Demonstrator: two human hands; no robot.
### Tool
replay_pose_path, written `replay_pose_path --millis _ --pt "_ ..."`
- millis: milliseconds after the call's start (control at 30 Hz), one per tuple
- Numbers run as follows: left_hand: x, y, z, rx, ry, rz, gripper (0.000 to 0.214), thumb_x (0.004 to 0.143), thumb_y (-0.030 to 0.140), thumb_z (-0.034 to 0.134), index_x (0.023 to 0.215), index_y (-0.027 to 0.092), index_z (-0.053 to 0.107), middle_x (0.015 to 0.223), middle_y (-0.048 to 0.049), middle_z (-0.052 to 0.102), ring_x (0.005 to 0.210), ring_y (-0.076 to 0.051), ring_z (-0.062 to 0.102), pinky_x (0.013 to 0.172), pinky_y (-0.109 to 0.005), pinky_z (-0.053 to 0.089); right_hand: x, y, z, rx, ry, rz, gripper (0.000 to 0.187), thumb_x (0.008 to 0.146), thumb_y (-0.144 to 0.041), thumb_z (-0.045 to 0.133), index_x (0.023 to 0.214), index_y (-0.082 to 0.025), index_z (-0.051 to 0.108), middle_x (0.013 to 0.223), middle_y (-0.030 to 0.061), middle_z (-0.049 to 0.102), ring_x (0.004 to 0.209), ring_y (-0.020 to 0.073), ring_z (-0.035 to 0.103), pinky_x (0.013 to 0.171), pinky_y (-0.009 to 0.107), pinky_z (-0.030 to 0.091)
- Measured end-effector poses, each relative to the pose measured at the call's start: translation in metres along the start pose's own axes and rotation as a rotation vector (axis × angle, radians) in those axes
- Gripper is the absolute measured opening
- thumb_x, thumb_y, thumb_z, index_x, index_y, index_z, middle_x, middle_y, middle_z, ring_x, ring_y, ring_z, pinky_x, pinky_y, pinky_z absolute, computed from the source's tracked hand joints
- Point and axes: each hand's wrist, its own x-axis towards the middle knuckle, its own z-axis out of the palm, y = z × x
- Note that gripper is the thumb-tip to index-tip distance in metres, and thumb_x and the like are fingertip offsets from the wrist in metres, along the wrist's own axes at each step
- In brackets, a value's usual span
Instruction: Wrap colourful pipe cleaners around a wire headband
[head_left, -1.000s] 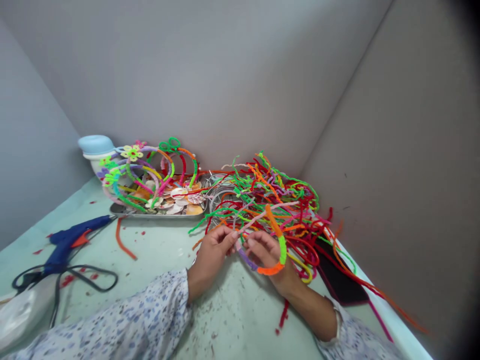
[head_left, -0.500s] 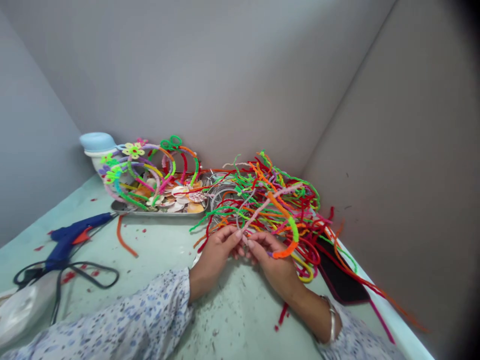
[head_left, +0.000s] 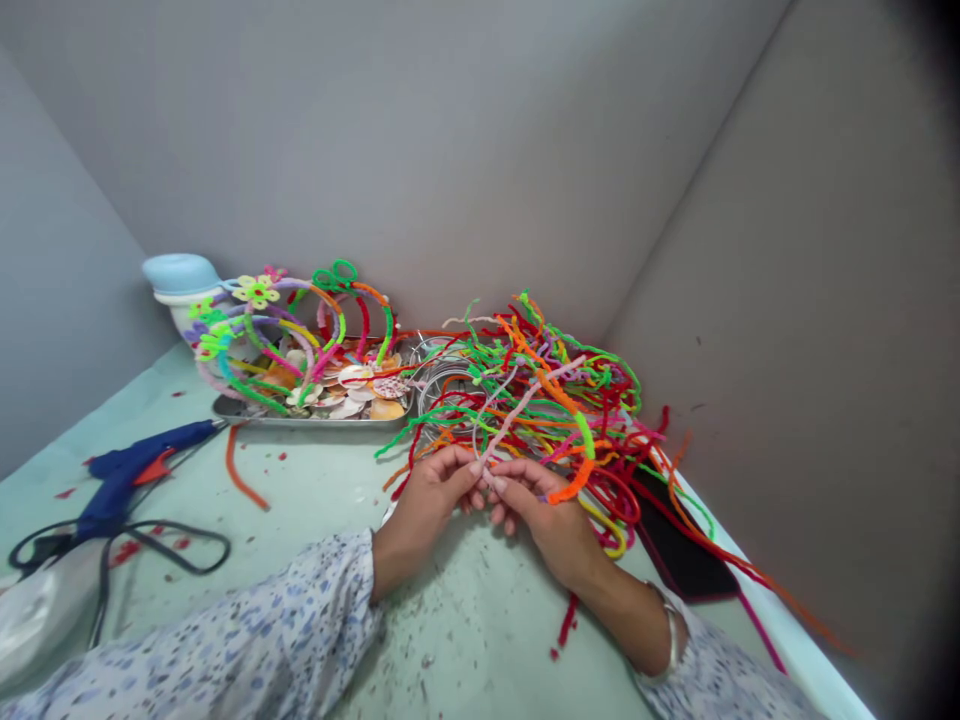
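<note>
My left hand (head_left: 427, 500) and my right hand (head_left: 540, 510) meet fingertip to fingertip over the pale green table (head_left: 315, 520). Together they pinch a curved hoop (head_left: 577, 470) wrapped in orange and green pipe cleaner. A pale pink pipe cleaner (head_left: 525, 400) rises from the pinch toward the back. Both hands are closed on the hoop. Just behind them lies a tangled heap of coloured pipe cleaners (head_left: 555, 390).
A metal tray (head_left: 315, 415) at the back left holds shells and several wrapped hoops (head_left: 292, 320). A blue-lidded jar (head_left: 180, 285) stands behind it. A blue glue gun (head_left: 127, 475) with a black cord lies at the left. A dark phone (head_left: 679, 555) lies by the right wall. Bare wire rings (head_left: 442, 385) sit mid-back.
The hoop has turned in my hands; its orange part rose from below my right hand to beside it. My hands have drawn closer together.
</note>
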Motion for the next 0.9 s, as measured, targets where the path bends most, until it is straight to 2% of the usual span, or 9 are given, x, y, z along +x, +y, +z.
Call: replay_pose_path --millis 333,600,767,900 --pt "-0.0023 0.0048 0.0041 0.183 0.081 0.016 0.021 0.077 0.033 0.057 0.069 0.014 0.056 0.053 0.0031 0.055 0.045 -0.007 0.047 0.044 -0.018 0.035 -0.0038 0.0051 0.0052 -0.104 0.096 -0.062 0.020 0.077 -0.036 0.062 0.083 -0.017 0.061 0.064 0.0001 0.062 0.055 0.0107 0.055 0.050 0.022 0.044" --pt "0.0029 0.0021 0.0069 0.163 0.084 -0.018 0.018 0.076 0.029 0.056 0.065 0.016 0.050 0.050 0.0049 0.052 0.043 -0.007 0.046 0.044 -0.018 0.035 -0.0059 0.0066 0.0029 -0.195 0.156 -0.095 0.019 0.079 -0.035 0.060 0.088 -0.018 0.062 0.066 0.0008 0.062 0.057 0.0121 0.055 0.052 0.023 0.046" --pt "0.0032 0.0035 0.0088 0.164 0.113 -0.043 0.012 0.072 0.021 0.055 0.063 0.016 0.049 0.050 0.0057 0.051 0.044 -0.006 0.045 0.044 -0.017 0.034 -0.0071 0.0011 0.0059 -0.180 0.149 -0.098 0.016 0.078 -0.032 0.060 0.084 -0.017 0.063 0.068 0.0014 0.063 0.057 0.0121 0.056 0.052 0.023 0.046" --pt "0.0040 -0.0004 0.0068 0.182 0.125 -0.062 0.007 0.070 0.016 0.053 0.063 0.016 0.049 0.050 0.0062 0.049 0.044 -0.006 0.044 0.045 -0.018 0.034 -0.0088 0.0044 0.0043 -0.266 0.191 -0.110 0.017 0.077 -0.032 0.059 0.085 -0.017 0.062 0.071 0.0028 0.064 0.061 0.0147 0.058 0.054 0.025 0.047"
